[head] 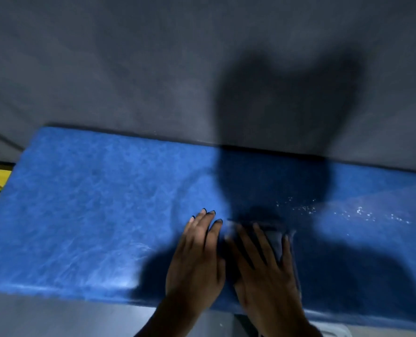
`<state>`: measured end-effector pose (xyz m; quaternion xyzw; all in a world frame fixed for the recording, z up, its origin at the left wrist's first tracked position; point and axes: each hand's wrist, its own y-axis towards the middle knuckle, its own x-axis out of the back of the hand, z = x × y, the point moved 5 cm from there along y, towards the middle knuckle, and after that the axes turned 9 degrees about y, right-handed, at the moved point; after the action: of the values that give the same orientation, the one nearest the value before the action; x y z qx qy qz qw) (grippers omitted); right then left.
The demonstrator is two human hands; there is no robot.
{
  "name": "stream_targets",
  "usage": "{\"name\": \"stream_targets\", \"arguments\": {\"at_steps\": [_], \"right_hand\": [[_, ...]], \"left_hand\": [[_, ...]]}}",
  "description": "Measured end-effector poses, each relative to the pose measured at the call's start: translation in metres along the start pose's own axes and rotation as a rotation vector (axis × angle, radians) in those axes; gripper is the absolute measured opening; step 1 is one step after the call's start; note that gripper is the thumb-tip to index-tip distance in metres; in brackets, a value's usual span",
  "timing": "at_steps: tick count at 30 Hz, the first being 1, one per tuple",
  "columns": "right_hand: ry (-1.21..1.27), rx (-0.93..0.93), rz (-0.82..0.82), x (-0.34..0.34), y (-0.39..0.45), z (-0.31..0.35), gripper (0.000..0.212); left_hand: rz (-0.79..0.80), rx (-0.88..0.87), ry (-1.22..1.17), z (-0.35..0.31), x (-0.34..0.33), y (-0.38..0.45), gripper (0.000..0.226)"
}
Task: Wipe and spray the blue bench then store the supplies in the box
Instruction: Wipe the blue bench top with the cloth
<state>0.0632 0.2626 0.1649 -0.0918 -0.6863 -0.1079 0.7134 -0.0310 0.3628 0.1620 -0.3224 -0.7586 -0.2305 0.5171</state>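
I note the blue bench (85,205) has a padded-looking top with a mottled, leather-like grain and a soft sheen near its front edge. Small white droplets (309,209) bead on its right part, so the skin there reads wet and glossy. The cloth (276,239) under my right hand (267,271) looks soft, matt, grey-blue fabric. The wall (153,57) behind is matt grey.

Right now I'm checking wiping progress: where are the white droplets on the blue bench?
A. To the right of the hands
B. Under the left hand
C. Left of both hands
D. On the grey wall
A: the white droplets speckle the blue bench beyond and right of the right hand pressing the cloth.
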Motion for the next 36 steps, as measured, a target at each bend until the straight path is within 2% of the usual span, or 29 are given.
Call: {"name": "stream_targets", "arguments": {"at_steps": [4,8,11,14,18,22,27,30,33,36], "right_hand": [[0.033,0.044,0.082,0.000,0.052,-0.024,0.073],[0.059,0.039,-0.034,0.002,0.111,-0.051,0.066],[0.073,-0.051,-0.052,0.002,0.142,-0.075,0.057],[0.120,-0.195,-0.045,0.002,0.143,-0.090,0.057],[0.159,-0.310,-0.031,0.009,0.101,-0.099,0.060],[0.196,-0.336,-0.008,0.017,0.025,-0.098,0.074],[0.187,-0.242,-0.164,0.016,-0.069,-0.093,0.064],[0.105,-0.210,-0.280,0.017,-0.109,-0.102,0.061],[0.066,-0.165,-0.292,0.016,-0.120,-0.109,0.062],[0.050,-0.115,-0.251,0.011,-0.115,-0.111,0.074]], "left_hand": [[-0.020,0.009,0.066,0.001,-0.004,-0.002,0.066],[-0.038,0.008,0.124,-0.001,-0.004,-0.002,0.066],[-0.068,0.002,0.147,-0.001,-0.005,-0.002,0.061],[-0.111,0.011,0.145,-0.002,-0.006,-0.003,0.056],[-0.119,0.027,0.137,-0.006,-0.003,-0.002,0.055],[-0.094,0.042,0.130,-0.008,-0.002,-0.002,0.056],[-0.090,0.109,0.120,-0.016,-0.002,-0.002,0.055],[-0.085,0.107,0.113,-0.049,-0.012,0.000,0.057],[-0.055,0.038,0.135,-0.099,-0.031,0.004,0.058],[-0.066,0.119,0.150,-0.116,-0.038,0.010,0.055]]}}
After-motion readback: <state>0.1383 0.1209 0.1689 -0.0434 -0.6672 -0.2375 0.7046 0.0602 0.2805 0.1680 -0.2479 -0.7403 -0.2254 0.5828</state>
